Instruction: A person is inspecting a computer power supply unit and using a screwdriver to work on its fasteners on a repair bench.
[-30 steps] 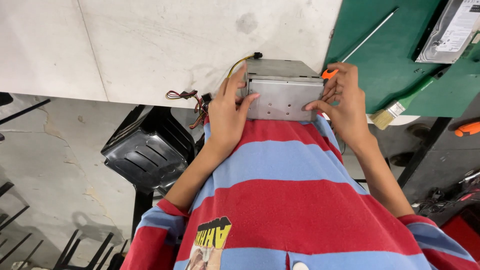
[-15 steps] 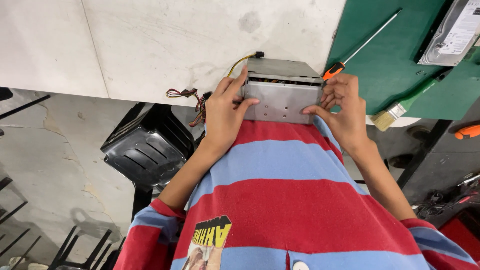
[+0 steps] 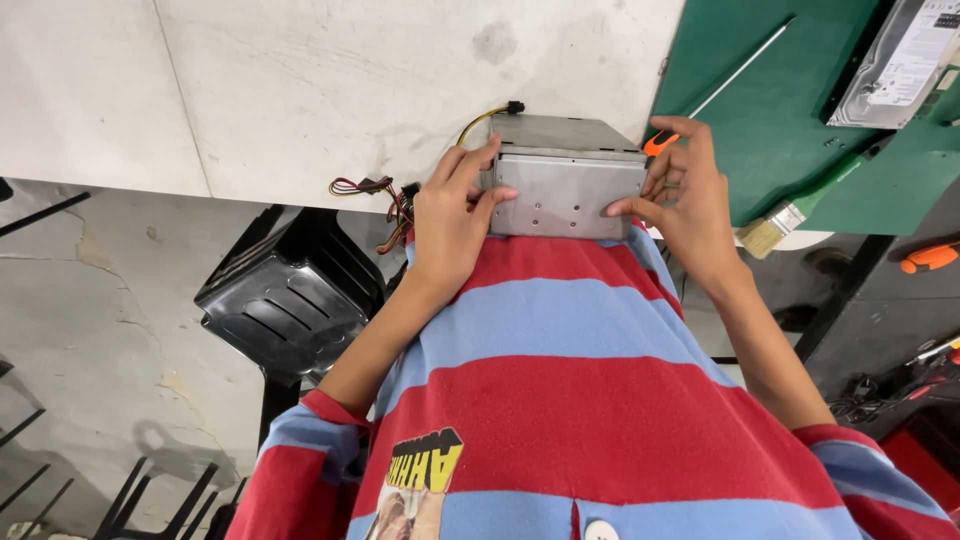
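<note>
— What have you got in your hands, seen from the head camera?

— A grey metal box (image 3: 565, 180), a power-supply-like unit, sitting at the near edge of the white table (image 3: 300, 90), pressed close against my striped shirt (image 3: 570, 400). My left hand (image 3: 452, 215) clasps its left end, fingers curled over the top edge and thumb laid on the front plate. My right hand (image 3: 685, 195) grips the right end, fingertips on the plate.

— Anything else in that right hand?

— An orange-handled screwdriver (image 3: 700, 100) lies under my fingers; its thin shaft runs out over the green mat (image 3: 790, 150).

— And the wires?

— A bundle of coloured cables (image 3: 375, 195) hangs off the box's left side, just beside my left wrist. A yellow lead (image 3: 480, 118) arcs over the top rear corner.

— What lies around?

— A paintbrush (image 3: 800, 210) at the mat's edge, a flat silver drive (image 3: 900, 60) further off, and a black metal cover (image 3: 290, 295) down on the floor.
</note>
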